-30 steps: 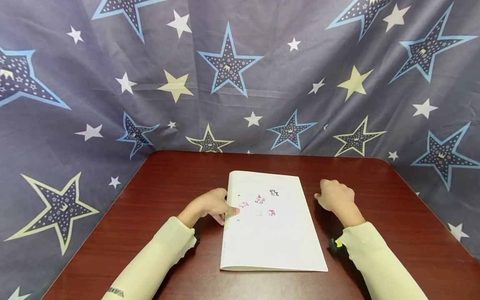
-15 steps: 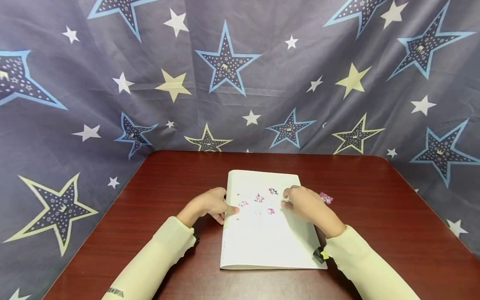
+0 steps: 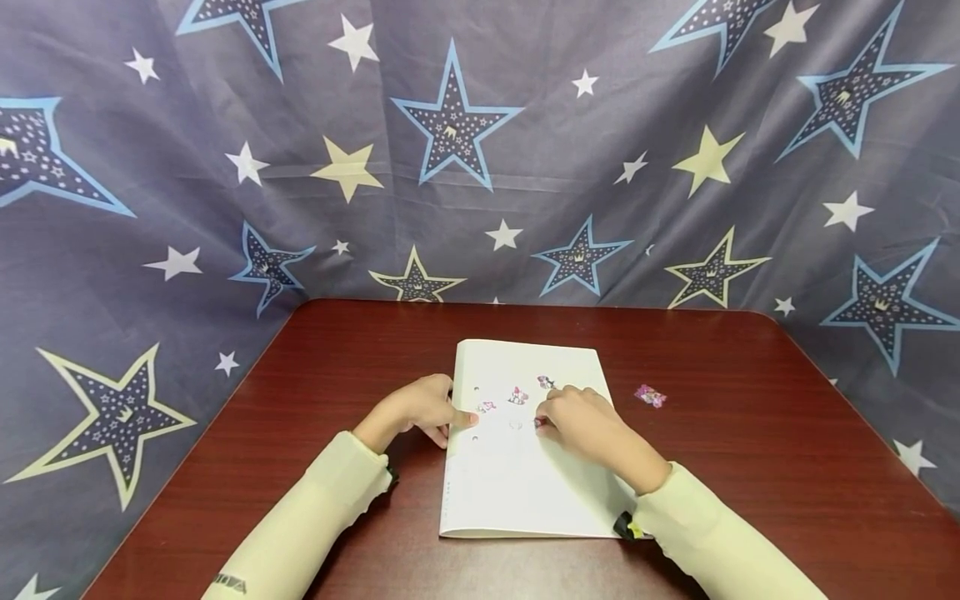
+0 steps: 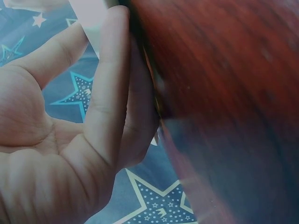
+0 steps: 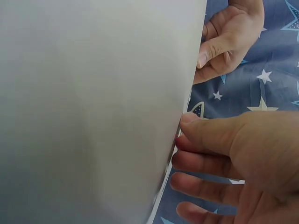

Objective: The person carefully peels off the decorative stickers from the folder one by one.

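A white paper folder (image 3: pixel 517 492) lies on the table, with several small cartoon stickers (image 3: pixel 518 396) on its upper half. My left hand (image 3: pixel 424 406) grips its left edge, thumb on top and the other fingers under or beside that edge. Over the folder's right side, my right hand (image 3: pixel 581 425) has its fingertips at a small pink sticker (image 3: pixel 537 422), mostly covered by them. In the right wrist view the thumb and index finger touch the white surface close together; whether they pinch the sticker is hidden. Another pink sticker (image 3: pixel 650 396) lies on the table, right of the folder.
The dark red wooden table (image 3: pixel 360 350) reaches back to a grey curtain (image 3: pixel 480 208) with a star print. A black band with a yellow piece (image 3: pixel 628 527) shows at the right cuff.
My right hand has moved left from the table onto the folder, to the pink sticker there, uncovering the sticker on the table. The left hand keeps its place.
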`<act>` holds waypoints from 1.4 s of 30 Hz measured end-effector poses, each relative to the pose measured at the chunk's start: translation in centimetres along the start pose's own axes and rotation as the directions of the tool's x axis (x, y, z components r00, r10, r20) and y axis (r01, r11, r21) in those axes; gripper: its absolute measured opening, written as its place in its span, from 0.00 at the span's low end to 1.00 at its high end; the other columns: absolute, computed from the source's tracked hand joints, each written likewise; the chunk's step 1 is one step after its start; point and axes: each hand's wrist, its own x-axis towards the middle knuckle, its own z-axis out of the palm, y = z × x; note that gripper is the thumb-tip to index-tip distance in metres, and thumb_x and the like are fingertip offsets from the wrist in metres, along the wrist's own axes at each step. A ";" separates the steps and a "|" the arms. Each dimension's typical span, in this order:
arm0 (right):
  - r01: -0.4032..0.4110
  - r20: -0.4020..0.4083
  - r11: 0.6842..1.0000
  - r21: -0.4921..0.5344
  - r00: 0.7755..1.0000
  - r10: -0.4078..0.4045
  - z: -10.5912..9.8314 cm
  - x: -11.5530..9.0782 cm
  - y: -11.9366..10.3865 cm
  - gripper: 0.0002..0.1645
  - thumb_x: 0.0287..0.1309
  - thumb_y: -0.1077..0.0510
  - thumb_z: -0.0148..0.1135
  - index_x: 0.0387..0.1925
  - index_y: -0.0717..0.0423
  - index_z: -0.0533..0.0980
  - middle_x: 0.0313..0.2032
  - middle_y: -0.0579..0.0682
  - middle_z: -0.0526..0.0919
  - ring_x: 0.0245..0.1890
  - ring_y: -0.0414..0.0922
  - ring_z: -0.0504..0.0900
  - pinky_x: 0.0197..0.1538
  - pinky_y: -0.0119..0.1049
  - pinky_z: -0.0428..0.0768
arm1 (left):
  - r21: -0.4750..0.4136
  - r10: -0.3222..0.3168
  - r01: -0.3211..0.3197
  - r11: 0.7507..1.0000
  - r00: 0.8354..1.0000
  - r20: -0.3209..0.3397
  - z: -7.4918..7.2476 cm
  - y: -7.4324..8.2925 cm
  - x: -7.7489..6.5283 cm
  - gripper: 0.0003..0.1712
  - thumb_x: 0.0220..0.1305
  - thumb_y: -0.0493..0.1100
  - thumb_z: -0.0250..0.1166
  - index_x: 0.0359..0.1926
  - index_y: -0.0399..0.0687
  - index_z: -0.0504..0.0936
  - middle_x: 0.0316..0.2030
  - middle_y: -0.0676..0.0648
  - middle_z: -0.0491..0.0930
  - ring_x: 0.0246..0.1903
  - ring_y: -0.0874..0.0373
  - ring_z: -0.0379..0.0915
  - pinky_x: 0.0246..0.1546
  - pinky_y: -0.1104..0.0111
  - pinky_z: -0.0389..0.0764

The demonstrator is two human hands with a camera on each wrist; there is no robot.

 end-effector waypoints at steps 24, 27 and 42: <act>-0.087 0.057 0.996 -0.001 0.995 0.087 0.6 1.2 -1.2 0.19 0.60 0.55 0.72 0.16 0.49 0.76 0.20 0.46 0.79 0.22 0.44 0.76 0.25 0.46 0.80 | 0.018 -0.002 0.002 1.000 1.000 -0.009 0.2 0.5 -0.3 0.18 0.64 0.39 0.74 0.45 0.33 0.75 0.33 0.36 0.79 0.25 0.50 0.79 0.27 0.62 0.90; -0.102 0.064 0.995 0.002 0.993 0.102 0.7 1.4 -1.2 0.19 0.60 0.55 0.72 0.16 0.48 0.76 0.20 0.46 0.79 0.22 0.44 0.75 0.25 0.46 0.81 | 0.020 -0.005 0.005 1.000 1.000 -0.009 0.2 0.4 -0.3 0.19 0.64 0.40 0.74 0.45 0.33 0.74 0.33 0.36 0.79 0.25 0.50 0.79 0.27 0.62 0.90; -0.106 0.022 0.993 -0.050 0.994 0.107 1.1 1.4 -1.5 0.22 0.57 0.57 0.72 0.13 0.48 0.71 0.18 0.48 0.78 0.20 0.46 0.76 0.22 0.46 0.80 | 0.016 0.006 -0.006 1.000 1.000 -0.007 0.2 0.2 0.0 0.19 0.64 0.39 0.74 0.45 0.33 0.74 0.34 0.36 0.79 0.25 0.50 0.79 0.27 0.62 0.90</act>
